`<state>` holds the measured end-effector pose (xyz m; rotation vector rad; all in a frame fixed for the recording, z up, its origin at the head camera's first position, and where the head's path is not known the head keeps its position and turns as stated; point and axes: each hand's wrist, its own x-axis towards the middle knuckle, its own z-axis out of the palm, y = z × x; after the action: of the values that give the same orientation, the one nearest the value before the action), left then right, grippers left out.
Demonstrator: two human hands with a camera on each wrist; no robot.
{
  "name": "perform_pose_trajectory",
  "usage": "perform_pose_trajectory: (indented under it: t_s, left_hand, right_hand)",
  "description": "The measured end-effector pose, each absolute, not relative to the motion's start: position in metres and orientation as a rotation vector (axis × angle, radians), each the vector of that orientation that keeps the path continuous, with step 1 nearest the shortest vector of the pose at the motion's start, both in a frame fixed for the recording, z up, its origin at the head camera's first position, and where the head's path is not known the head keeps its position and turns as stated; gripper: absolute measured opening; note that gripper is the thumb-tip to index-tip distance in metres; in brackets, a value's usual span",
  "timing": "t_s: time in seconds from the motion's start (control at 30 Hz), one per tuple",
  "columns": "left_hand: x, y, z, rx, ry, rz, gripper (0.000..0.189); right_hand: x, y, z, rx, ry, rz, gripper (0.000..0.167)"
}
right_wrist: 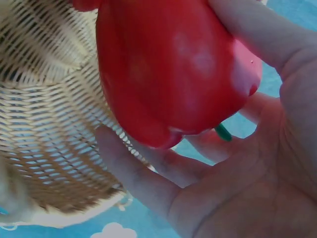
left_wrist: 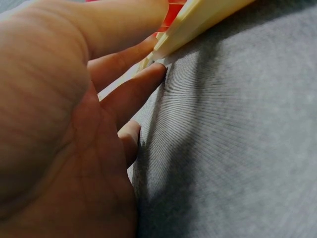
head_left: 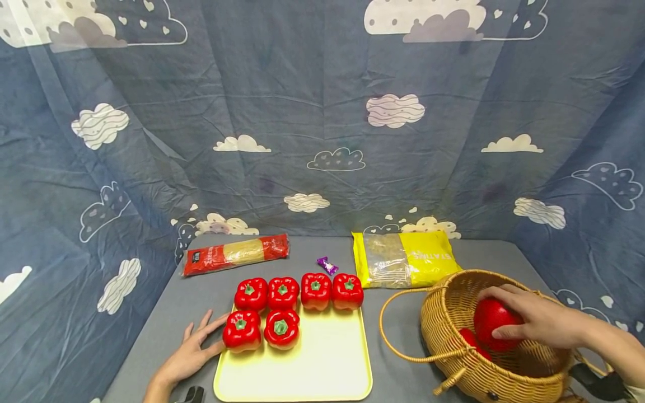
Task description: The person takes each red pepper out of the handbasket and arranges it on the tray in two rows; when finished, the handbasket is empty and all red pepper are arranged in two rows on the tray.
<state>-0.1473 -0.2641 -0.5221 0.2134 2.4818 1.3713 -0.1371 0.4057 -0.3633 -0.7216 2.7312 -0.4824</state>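
Note:
My right hand [head_left: 541, 319] grips a glossy red bell pepper [head_left: 496, 323] with a green stem, inside the mouth of a wicker basket [head_left: 453, 319]. In the right wrist view, thumb and fingers curl around that bell pepper [right_wrist: 173, 69], its stem toward the palm. Another red item [head_left: 472, 342] sits lower in the basket, partly hidden. At the left, my left hand [head_left: 188, 355] has its fingers spread and touches the left edge of a pale yellow tray [head_left: 332, 358]. Several red bell peppers [head_left: 282, 329] stand on the tray in two rows, stems up.
Behind the tray lie a red noodle packet [head_left: 242, 254], a small purple candy [head_left: 327, 266] and a yellow bag [head_left: 433, 257]. The basket's handle loop [head_left: 385, 330] reaches toward the tray. A patterned curtain [head_left: 322, 123] hangs behind the grey table.

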Motion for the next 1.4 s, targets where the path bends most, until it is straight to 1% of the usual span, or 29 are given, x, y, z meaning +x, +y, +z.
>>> perform_pose_trajectory:
  t_s: [0.3,0.67,0.93,1.17,1.4]
  left_hand:
    - [-0.148,-0.264,-0.523,0.201,2.485,1.371,0.064]
    - [-0.146,-0.264,-0.524,0.209,2.484,1.383,0.064]
    - [-0.147,-0.264,-0.522,0.205,2.483,1.39,0.064]
    - [-0.148,-0.265,-0.523,0.207,2.48,1.386,0.064]
    - [-0.149,-0.265,-0.524,0.208,2.487,1.373,0.064]
  right_hand:
    - [-0.135,0.387,-0.345,-0.703,2.857,-0.489,0.055]
    - [-0.134,0.364,-0.326,-0.733,2.986,-0.441,0.065]
    - [-0.137,0.345,-0.315,-0.694,3.064,-0.415,0.074]
    - [-0.136,0.325,-0.309,-0.766,3.131,-0.395,0.068]
    - [-0.131,0.305,-0.31,-0.823,3.126,-0.418,0.067]
